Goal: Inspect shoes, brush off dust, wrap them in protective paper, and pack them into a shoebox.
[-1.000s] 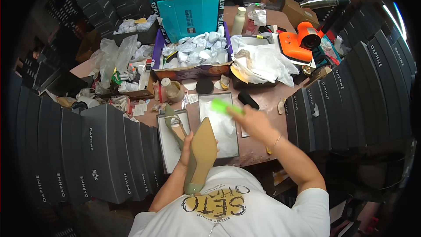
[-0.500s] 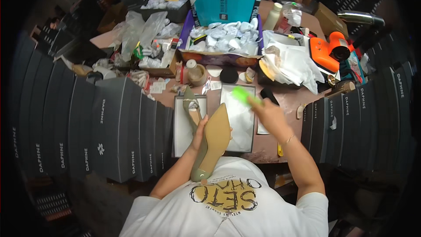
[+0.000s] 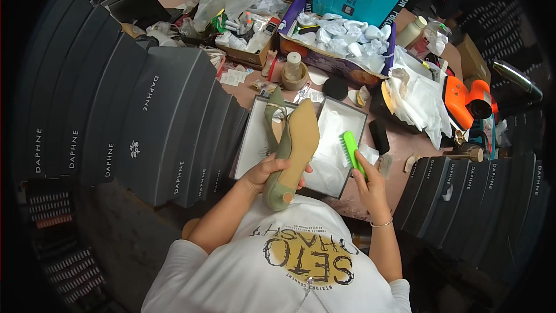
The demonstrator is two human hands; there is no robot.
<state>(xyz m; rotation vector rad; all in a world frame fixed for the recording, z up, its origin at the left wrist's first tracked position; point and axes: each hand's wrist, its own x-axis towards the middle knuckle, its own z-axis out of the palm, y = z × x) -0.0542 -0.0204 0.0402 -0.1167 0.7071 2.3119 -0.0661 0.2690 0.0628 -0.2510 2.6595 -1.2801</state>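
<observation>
My left hand (image 3: 259, 174) is closed around a green low-heeled shoe (image 3: 302, 136), its tan sole turned up and its heel toward my chest. Behind it, to the left, stands a second green shoe (image 3: 274, 103) with a strap; I cannot tell whether the same hand holds that one too. In my right hand (image 3: 372, 190) is a bright green brush (image 3: 353, 153), bristles facing left toward the sole but apart from it. Under the shoes lies an open shoe box (image 3: 250, 130), and its other half (image 3: 349, 117) holds white tissue paper.
Dark shoe boxes are stacked at left (image 3: 165, 133) and right (image 3: 463, 191). Across the table stand a purple carton (image 3: 333, 58) of white paper wads, a glue jar (image 3: 294, 71), a black round pad (image 3: 335, 87) and an orange heat tool (image 3: 458, 101). A black brush (image 3: 379, 135) lies nearby.
The green brush has come down and nearer my body, from upright blur to still. The shoe is tilted so its heel tip shows. The whole view has turned and shifted.
</observation>
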